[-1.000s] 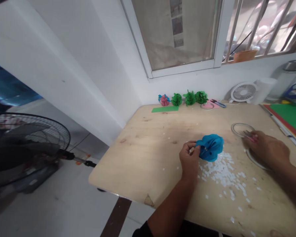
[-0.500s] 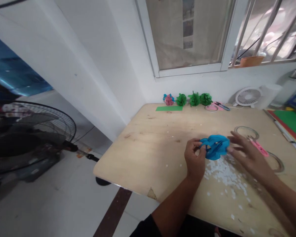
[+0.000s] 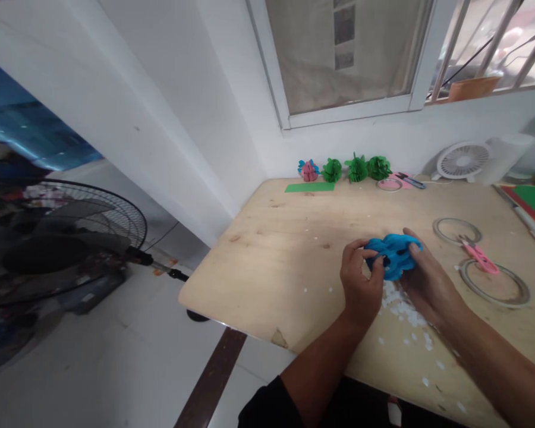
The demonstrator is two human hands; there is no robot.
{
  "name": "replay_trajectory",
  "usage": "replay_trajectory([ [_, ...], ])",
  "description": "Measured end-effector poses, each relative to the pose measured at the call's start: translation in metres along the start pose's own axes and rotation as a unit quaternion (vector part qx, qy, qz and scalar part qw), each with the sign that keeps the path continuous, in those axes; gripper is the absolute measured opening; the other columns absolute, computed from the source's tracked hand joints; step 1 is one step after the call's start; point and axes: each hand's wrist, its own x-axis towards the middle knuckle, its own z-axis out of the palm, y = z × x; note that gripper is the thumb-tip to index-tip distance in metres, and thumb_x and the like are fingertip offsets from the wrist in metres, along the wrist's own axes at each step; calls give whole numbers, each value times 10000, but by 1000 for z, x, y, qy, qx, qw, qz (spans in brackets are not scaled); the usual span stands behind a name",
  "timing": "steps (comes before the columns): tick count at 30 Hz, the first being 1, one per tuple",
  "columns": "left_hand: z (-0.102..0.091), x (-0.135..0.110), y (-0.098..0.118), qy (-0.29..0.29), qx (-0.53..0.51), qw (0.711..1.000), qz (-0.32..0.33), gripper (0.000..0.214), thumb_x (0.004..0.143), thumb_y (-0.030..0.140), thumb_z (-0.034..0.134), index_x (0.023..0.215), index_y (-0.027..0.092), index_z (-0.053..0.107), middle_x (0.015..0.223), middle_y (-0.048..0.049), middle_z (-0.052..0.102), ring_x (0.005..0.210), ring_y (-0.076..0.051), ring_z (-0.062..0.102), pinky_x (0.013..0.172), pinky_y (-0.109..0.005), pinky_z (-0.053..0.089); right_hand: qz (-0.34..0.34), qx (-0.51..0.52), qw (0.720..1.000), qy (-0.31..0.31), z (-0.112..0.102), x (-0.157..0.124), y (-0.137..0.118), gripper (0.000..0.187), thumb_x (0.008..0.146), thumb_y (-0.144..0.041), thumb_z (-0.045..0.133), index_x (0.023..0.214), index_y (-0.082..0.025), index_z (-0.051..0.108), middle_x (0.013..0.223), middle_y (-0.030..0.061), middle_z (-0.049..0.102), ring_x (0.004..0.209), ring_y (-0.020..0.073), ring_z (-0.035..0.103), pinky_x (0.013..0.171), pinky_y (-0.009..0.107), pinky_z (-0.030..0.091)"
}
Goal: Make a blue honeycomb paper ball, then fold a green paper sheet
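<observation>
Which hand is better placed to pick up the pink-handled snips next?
Probably the right hand: it is nearer the pink-handled snips, which lie on its outer side. The left hand is farther off, across the blue paper flower that both hands hold.

Blue lobed paper flower (image 3: 394,263), held above table (image 3: 267,255)

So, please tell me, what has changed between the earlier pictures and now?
The right hand let go of the pink-handled cutters, which now lie over the two grey rings, and moved left to take hold of the blue paper flower. The left hand kept its hold on that flower. The green paper flowers by the wall and the small white fan stayed in place.
</observation>
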Motion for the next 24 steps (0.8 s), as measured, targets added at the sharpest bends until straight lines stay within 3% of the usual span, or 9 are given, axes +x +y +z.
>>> replay_trajectory([
  [6,-2,-1,-1,-43,29,998,19,52,854,148,610,881,186,634,1097,-110,653,1059,-229,642,946,-423,541,32,31,999,2,-5,3,-1,480,714,-480,831,1158,-396,671,1029,-46,698,812,130,650,635,211,566],
  [15,-3,-3,2,-108,49,988,101,252,894,148,554,1131,209,614,1164,-111,637,1118,-226,621,964,-414,547,21,59,996,56,-7,3,-8,479,692,-411,852,1133,-351,674,883,-49,685,716,124,623,567,213,541],
  [20,-3,-4,3,-123,53,982,130,194,915,160,552,1078,214,641,1181,-111,616,1128,-219,615,956,-402,553,8,42,999,31,-11,6,-5,484,725,-438,825,1167,-347,647,872,-40,691,718,138,638,572,234,548],
  [24,-5,-2,6,-140,85,973,165,85,910,213,591,922,221,675,1201,-103,607,1197,-253,573,1018,-471,518,-12,-4,1000,1,-17,10,-8,434,781,-479,767,1175,-366,625,874,-26,705,781,184,678,635,299,578],
])
